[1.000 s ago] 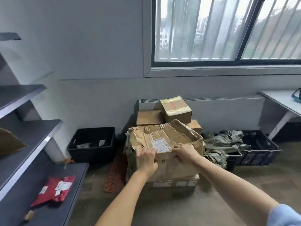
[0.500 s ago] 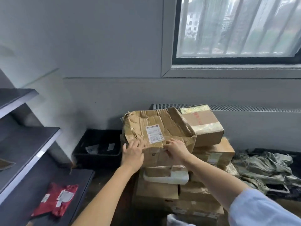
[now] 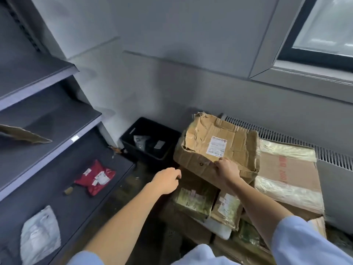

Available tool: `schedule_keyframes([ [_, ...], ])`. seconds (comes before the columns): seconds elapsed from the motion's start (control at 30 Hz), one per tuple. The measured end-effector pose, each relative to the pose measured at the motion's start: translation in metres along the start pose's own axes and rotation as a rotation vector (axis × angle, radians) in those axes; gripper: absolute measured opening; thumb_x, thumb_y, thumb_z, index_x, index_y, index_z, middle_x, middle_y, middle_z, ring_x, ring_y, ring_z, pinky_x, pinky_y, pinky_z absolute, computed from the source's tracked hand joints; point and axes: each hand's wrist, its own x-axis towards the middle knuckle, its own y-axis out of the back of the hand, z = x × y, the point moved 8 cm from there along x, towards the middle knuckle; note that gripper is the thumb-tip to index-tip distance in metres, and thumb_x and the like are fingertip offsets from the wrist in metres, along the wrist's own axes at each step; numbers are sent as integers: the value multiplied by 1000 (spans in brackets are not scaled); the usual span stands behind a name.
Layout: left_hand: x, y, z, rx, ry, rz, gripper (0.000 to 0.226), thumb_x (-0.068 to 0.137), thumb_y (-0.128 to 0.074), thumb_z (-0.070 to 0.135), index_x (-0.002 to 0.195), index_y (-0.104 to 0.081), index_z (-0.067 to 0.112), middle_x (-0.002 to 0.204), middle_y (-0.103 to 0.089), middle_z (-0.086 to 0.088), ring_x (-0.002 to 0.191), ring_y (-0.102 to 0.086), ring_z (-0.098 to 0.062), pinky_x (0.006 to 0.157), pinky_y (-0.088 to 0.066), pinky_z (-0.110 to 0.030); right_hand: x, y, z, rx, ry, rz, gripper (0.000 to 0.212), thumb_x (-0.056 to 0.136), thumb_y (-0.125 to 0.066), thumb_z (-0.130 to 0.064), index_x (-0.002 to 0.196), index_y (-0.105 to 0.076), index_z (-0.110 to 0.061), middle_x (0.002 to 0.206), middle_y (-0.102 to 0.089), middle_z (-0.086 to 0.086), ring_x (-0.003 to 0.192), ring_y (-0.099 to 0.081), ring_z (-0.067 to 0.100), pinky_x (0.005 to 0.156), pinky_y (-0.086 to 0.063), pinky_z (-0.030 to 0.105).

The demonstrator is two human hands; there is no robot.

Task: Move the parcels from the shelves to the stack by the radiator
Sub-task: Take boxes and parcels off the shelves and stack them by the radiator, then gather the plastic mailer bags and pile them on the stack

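Observation:
A crumpled brown carton (image 3: 227, 139) with a white label lies on top of the stack of parcels (image 3: 206, 203) in front of the radiator (image 3: 282, 137). My right hand (image 3: 227, 169) grips the carton's near edge, fingers curled over it. My left hand (image 3: 166, 180) hangs free just left of the carton, fingers loosely curled, holding nothing. On the dark shelves (image 3: 47, 134) at the left lie a red bag parcel (image 3: 95, 176), a grey plastic bag parcel (image 3: 39, 236) and, one level up, a flat brown piece of cardboard (image 3: 23, 133).
A large taped box (image 3: 288, 180) sits right of the carton, against the radiator. A black crate (image 3: 147, 142) with a few items stands on the floor between shelves and stack. A window (image 3: 324, 31) is at upper right. Dark floor runs between shelf and stack.
The view has swung down and left. The carton now rests on the stack, and my left hand has come off it and moved left. My right hand stays on its edge.

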Motion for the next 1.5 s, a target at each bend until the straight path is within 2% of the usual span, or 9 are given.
schedule_keyframes([
  [0.4, 12, -27, -44, -38, 173, -131, 32, 96, -36, 16, 123, -54, 16, 127, -54, -7, 111, -54, -24, 94, -44, -34, 24, -72, 78, -52, -210, -256, 18, 87, -53, -20, 96, -66, -11, 98, -64, 7, 90, -61, 25, 72, -55, 33],
  [0.47, 8, -25, -50, -120, 205, -106, 32, 96, -37, 17, 122, -55, 17, 123, -57, -7, 107, -57, -24, 89, -45, -34, 25, -79, 72, -22, -249, -324, 25, 87, -55, -23, 106, -61, -9, 103, -61, 8, 95, -59, 26, 79, -55, 38],
  [0.53, -1, -25, -62, -219, 250, -64, 31, 96, -39, 18, 121, -57, 17, 120, -59, -6, 103, -58, -24, 87, -47, -35, 33, -77, 50, -44, -241, -333, 55, 84, -62, -31, 130, -43, -9, 124, -50, 13, 115, -49, 30, 94, -48, 44],
  [0.63, -27, -30, -94, -339, 324, -2, 30, 95, -40, 16, 118, -59, 15, 120, -61, -8, 104, -58, -26, 89, -48, -36, 48, -53, -41, -58, 6, -236, 97, 78, -67, -44, 149, -9, -11, 147, -29, 13, 135, -29, 33, 107, -34, 44],
  [0.87, -192, -80, -232, -470, 662, 71, 29, 91, -43, 9, 111, -64, 8, 121, -62, -12, 111, -58, -31, 94, -48, -37, -26, -59, -335, 8, 625, -276, 46, 90, -46, -24, 135, -46, -13, 130, -47, 12, 124, -42, 31, 98, -43, 37],
  [0.97, -313, -112, -298, -525, 843, 148, 27, 90, -45, 10, 107, -66, 7, 118, -63, -15, 106, -60, -33, 87, -49, -36, -97, -95, -439, -83, 847, -380, 47, 81, -32, -34, 117, -60, -19, 120, -55, 9, 119, -50, 31, 96, -44, 35],
  [1.07, -450, -167, -341, -641, 1076, 186, 28, 91, -44, 9, 111, -62, 0, 121, -60, -20, 110, -59, -34, 89, -48, -36, -183, -126, -522, -205, 1014, -479, 34, 90, -45, -25, 117, -64, -16, 124, -61, 7, 118, -55, 26, 98, -44, 32],
  [1.23, -672, -291, -357, -901, 1495, 284, 34, 91, -48, 11, 122, -58, 3, 131, -54, -14, 121, -53, -28, 100, -42, -33, -308, -198, -633, -431, 1174, -556, 42, 95, -41, -26, 133, -50, -12, 137, -52, 11, 126, -50, 25, 104, -39, 30],
  [1.5, -843, -431, -337, -1107, 1711, 372, 33, 93, -41, 17, 122, -58, 13, 127, -58, -14, 115, -58, -28, 92, -46, -29, -515, -258, -794, -482, 1429, -725, 35, 93, -45, -17, 127, -56, -14, 133, -56, 7, 120, -55, 23, 94, -43, 25],
])
